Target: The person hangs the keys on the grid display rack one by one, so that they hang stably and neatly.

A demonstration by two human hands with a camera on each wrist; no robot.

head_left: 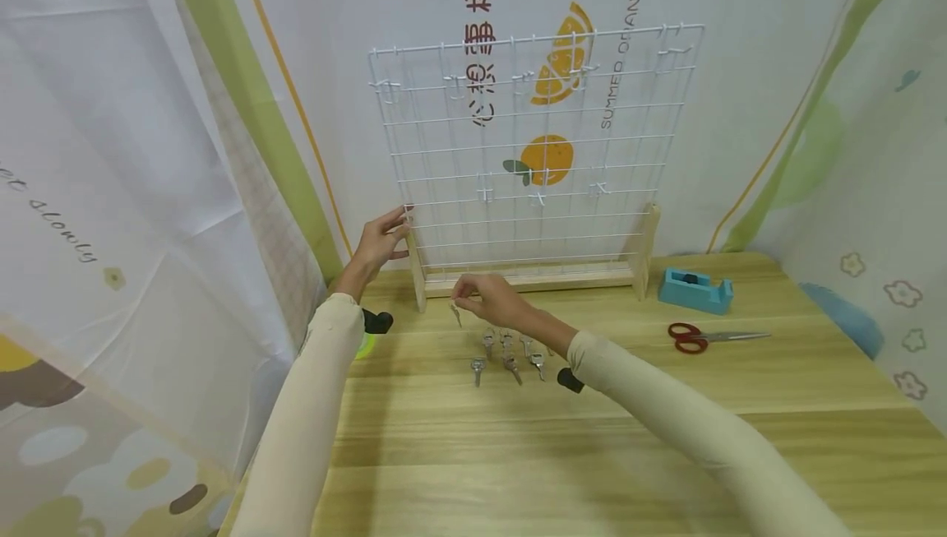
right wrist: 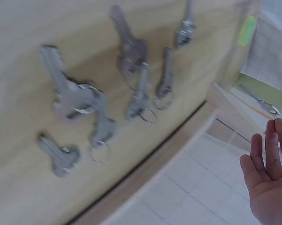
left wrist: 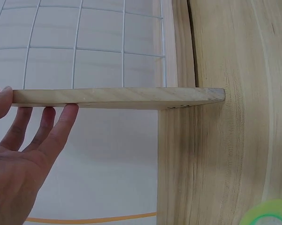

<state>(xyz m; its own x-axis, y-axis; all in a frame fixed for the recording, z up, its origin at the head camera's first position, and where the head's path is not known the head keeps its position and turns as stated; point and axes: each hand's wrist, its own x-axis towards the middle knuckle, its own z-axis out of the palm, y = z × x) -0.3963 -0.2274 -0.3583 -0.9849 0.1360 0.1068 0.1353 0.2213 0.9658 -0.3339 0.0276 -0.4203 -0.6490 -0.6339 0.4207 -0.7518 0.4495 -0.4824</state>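
Here's the right hand (head_left: 490, 297), its thumb and forefinger pinching a key (head_left: 455, 314) by its ring (right wrist: 276, 112), the key dangling above the counter (head_left: 459, 455) near the left end of the wire rack (head_left: 533, 115). In the right wrist view that hand is sliced by the right edge, the pinching thumb partly lost, while the other fingers fan out, palm showing. The right arm stretches in from the near right, slanting left across the counter.

Over on the left, the left hand (head_left: 381, 243) reaches far forward, thumb on one side of the rack's wooden leg (head_left: 417, 270) and fingers on the other, gripping it; its own wrist view cuts off the thumb side at the left edge.

Seven loose keys (head_left: 478, 368) lie just right of the pinched one, the rightmost partly covered by the right forearm, all smeared by blur from the right wrist. A green ring (head_left: 366, 346) peeks out, mostly hidden behind the left sleeve. Far right: blue tape dispenser (head_left: 695, 290), with red-handled scissors (head_left: 699, 338) nearer.
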